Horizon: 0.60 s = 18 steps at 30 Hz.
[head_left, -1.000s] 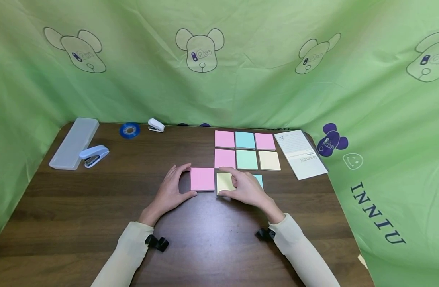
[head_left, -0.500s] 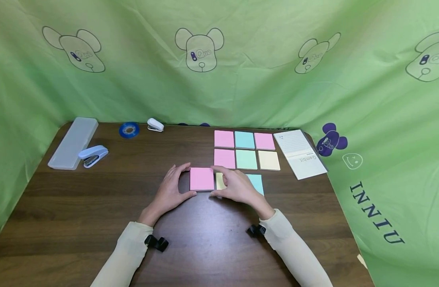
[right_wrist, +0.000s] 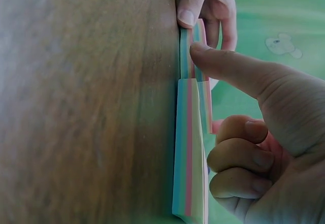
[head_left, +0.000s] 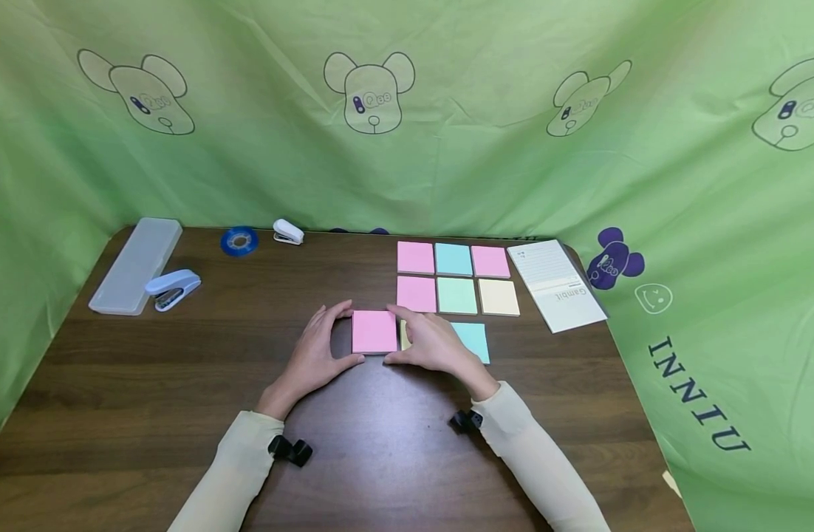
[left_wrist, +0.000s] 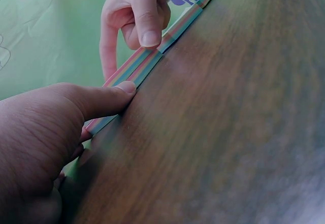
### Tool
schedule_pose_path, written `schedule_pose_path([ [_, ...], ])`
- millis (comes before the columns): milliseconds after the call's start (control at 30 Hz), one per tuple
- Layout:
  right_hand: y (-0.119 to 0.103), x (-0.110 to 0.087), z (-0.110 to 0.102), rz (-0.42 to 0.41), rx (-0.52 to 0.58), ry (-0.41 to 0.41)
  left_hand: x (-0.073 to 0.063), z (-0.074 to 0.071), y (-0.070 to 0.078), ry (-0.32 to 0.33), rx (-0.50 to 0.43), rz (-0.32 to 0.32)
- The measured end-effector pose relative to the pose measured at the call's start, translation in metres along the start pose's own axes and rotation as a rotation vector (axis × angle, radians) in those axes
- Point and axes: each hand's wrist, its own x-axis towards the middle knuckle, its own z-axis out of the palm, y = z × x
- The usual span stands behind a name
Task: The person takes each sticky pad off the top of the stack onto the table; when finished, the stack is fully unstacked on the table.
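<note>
In the head view a stack of pink-topped sticky note pads (head_left: 374,332) lies flat at mid-table. Its striped edge shows two layers in the left wrist view (left_wrist: 147,69). My left hand (head_left: 314,351) grips the left side, thumb on the near edge and index finger at the far one. From the right, my right hand (head_left: 436,341) holds the stack's right corners between thumb and index finger, its other fingers curled. Beneath that hand, a yellow sticky note pad (head_left: 404,337) is mostly hidden. A teal sticky note pad (head_left: 472,342) lies just right of it.
Behind stand two rows of pads, including a green pad (head_left: 456,296) and cream pad (head_left: 498,298). A notepad (head_left: 558,287) lies right. Leftward are a translucent case (head_left: 136,266), stapler (head_left: 173,288), blue tape roll (head_left: 239,241) and small stapler (head_left: 289,231). A green curtain (head_left: 247,170) hangs behind.
My right hand has slid left from over the yellow pad to the pink stack's right corners, uncovering more of the teal pad. The left hand has stayed in place.
</note>
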Motion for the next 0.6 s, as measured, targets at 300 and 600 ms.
schedule_pose_path([
  [300, 0.0, 0.004, -0.001, -0.002, 0.007, -0.018, 0.0, -0.001, 0.001, 0.004, -0.003, 0.003],
  [600, -0.01, 0.006, -0.005, 0.04, -0.067, -0.05, 0.0, 0.0, 0.001, 0.005, 0.005, -0.001],
])
